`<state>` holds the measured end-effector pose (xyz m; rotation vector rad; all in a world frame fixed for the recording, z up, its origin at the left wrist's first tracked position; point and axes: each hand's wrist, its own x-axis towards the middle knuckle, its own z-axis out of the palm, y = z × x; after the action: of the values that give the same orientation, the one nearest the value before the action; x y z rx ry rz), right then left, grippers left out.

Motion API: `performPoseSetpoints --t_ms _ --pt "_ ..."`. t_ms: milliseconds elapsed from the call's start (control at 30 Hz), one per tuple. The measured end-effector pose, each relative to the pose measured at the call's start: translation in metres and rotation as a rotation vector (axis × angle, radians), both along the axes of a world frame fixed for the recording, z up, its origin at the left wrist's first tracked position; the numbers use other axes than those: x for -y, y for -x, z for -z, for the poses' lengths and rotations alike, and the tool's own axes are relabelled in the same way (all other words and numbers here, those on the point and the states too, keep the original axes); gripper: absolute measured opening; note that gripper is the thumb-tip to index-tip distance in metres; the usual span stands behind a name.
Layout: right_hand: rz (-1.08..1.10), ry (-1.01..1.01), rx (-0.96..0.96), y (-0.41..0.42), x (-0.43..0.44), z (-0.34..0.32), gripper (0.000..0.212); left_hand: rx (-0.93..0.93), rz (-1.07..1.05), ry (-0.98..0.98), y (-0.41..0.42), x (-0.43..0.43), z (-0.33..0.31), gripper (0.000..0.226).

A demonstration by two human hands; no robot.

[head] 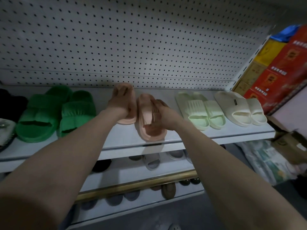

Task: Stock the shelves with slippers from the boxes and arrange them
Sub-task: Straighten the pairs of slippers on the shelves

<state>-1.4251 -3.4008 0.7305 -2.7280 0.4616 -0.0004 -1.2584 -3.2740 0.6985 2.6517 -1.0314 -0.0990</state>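
— While clasping the pink pair point(149, 130), how far along with the stocking?

— Midway, by the look. Set out on the shelf point(119, 135), toes forward: green pair point(49, 113), pale green pair point(199, 112), cream pair point(239, 107). Pink pair in the gap between green and pale green, not yet let go.

— And the hands?

— Left hand point(122, 101) laid over the left slipper point(127, 121), fingers point(122, 92) curled round its far end. Right hand point(163, 111) gripping the right slipper point(147, 113) across the strap, fingers wrapped over it from the right side. Right slipper nearer the front edge, tipped a little toward its mate; touching or just apart, hard to say.

— Left to do?

— Likely laying both pink ones flat, side by side, in line with the neighbours, then letting go. Bare shelf either side of the pink pair, so maybe room for closing up the row. No telling the count left in any box.

— Surface and room?

— White metal shelf under a white pegboard point(132, 39). Lower shelves point(132, 170) beneath, holding grey and dark slippers, too dim for detail. Something black at the far left end, cut off. Red and yellow cartons point(280, 63) stacked at the right, past the upright; below them an open cardboard box point(287, 138) and plastic-wrapped packs point(265, 161). Poor light all round.
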Motion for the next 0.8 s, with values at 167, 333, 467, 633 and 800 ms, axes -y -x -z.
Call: performPoseSetpoints --t_ms 167,333,467,633,800 --pt "0.009 -0.014 0.017 -0.002 -0.001 0.005 0.122 -0.018 0.036 0.013 0.011 -0.007 0.003 0.080" --pt "0.037 -0.036 0.020 -0.007 0.002 0.013 0.123 0.009 0.098 0.069 0.024 -0.019 0.011 0.090" --pt "0.071 -0.045 0.044 -0.007 0.001 0.016 0.121 0.052 0.120 0.113 0.035 -0.029 0.010 0.100" --pt "0.155 -0.069 0.172 -0.008 -0.010 0.034 0.115 0.025 0.148 0.146 0.048 -0.038 0.004 0.101" --pt "0.190 -0.072 0.296 -0.004 -0.021 0.044 0.109 -0.012 0.227 0.179 0.041 -0.047 -0.001 0.109"
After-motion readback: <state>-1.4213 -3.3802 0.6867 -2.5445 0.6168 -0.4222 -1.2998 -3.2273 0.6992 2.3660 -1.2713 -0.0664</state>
